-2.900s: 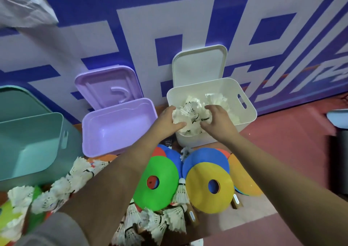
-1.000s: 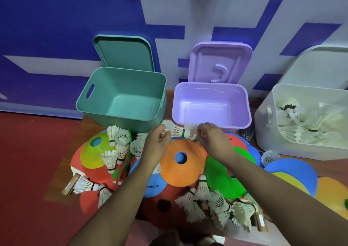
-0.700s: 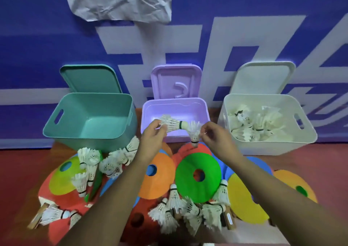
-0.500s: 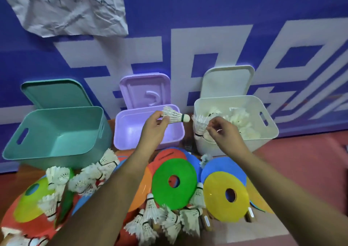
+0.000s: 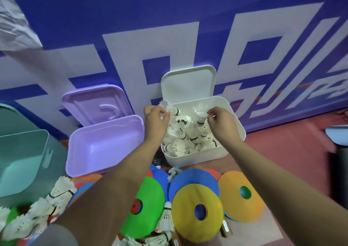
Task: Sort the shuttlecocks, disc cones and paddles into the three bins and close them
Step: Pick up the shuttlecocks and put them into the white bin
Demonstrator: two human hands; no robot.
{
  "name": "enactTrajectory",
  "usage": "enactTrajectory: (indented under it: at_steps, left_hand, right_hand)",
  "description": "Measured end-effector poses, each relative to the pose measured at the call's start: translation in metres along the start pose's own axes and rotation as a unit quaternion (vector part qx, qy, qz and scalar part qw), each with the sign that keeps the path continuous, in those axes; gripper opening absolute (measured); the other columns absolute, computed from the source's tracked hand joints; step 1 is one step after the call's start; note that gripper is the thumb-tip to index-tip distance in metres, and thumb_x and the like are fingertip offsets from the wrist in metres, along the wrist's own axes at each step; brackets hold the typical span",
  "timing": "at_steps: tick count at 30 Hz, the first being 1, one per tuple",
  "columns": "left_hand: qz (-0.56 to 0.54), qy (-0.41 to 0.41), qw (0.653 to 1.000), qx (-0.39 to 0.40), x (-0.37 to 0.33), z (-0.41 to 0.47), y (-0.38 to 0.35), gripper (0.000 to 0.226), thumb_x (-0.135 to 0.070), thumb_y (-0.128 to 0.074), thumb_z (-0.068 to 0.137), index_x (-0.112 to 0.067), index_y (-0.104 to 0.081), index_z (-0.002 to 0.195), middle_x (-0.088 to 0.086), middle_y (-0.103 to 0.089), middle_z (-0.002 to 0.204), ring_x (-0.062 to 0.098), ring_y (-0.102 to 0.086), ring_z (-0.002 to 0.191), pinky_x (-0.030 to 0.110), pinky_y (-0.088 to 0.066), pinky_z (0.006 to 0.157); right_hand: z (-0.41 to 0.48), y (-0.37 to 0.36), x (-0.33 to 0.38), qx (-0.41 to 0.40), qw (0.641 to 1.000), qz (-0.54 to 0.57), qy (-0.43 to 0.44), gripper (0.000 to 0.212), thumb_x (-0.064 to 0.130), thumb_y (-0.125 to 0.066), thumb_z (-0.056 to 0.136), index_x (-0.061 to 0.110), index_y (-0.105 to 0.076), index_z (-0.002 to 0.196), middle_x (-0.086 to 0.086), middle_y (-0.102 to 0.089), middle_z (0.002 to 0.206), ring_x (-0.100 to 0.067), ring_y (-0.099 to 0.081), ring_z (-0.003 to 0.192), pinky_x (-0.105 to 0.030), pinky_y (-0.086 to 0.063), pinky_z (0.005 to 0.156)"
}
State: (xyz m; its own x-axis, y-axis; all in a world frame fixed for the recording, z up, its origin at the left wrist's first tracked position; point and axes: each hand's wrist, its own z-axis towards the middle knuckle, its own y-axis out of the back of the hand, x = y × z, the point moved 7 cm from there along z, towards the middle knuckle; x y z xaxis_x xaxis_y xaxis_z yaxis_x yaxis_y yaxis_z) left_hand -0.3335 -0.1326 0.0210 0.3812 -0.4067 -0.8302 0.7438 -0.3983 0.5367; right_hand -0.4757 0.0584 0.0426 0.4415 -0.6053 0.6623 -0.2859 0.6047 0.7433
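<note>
Over white bin (image 5: 197, 158): left hand (image 5: 156, 121) pinches one shuttlecock (image 5: 170, 108) by its feathers, cork pointing right; right hand (image 5: 223, 122) pinches second shuttlecock (image 5: 200, 112), cork down. Heaped shuttlecocks (image 5: 178, 146) lie inside the bin. Purple bin (image 5: 105, 146) stands just left, lid raised.

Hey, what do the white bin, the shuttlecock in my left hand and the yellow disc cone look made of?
White bin: likely moulded plastic, smooth, slight sheen, rounded corners.
Shuttlecock pinched by the left hand: white feathery skirt, dark band, white rounded base; real feather or nylon, cannot tell.
Yellow disc cone: probably flexible plastic, matte, uniform colour, thin edge.
</note>
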Motion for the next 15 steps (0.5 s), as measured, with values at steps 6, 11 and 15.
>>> enactTrajectory:
  at_steps: [6,11,15]
  left_hand:
    - [0.099,-0.063,0.985,0.128,0.03,0.0,-0.053,0.046,-0.016,-0.063,0.087,-0.022,-0.047,0.129,-0.002,-0.038,0.141,0.015,-0.052,0.112,0.021,-0.038,0.088]
    - [0.256,-0.101,0.924,0.267,0.054,-0.009,-0.082,0.066,-0.035,-0.045,0.096,-0.029,-0.012,0.153,0.005,-0.018,0.16,0.018,-0.017,0.147,0.038,-0.012,0.12]
    - [0.204,-0.097,0.959,0.174,0.034,-0.005,-0.053,0.052,-0.035,-0.051,0.093,-0.028,-0.038,0.143,0.007,-0.041,0.141,0.025,-0.037,0.133,0.04,-0.029,0.112]
  right_hand:
    - [0.019,-0.074,-0.015,0.149,0.974,-0.154,0.078,0.055,0.03,-0.046,0.094,0.01,-0.038,0.145,-0.01,-0.037,0.151,-0.033,-0.038,0.133,-0.042,-0.032,0.11]
    - [0.013,-0.103,-0.037,0.214,0.95,-0.214,0.079,0.059,0.038,-0.043,0.095,0.016,-0.033,0.148,-0.01,-0.028,0.157,-0.029,-0.023,0.144,-0.044,-0.016,0.118]
    - [0.01,-0.084,-0.021,0.152,0.976,-0.137,0.077,0.053,0.034,-0.05,0.089,0.019,-0.045,0.14,-0.017,-0.036,0.151,-0.031,-0.03,0.141,-0.045,-0.022,0.116]
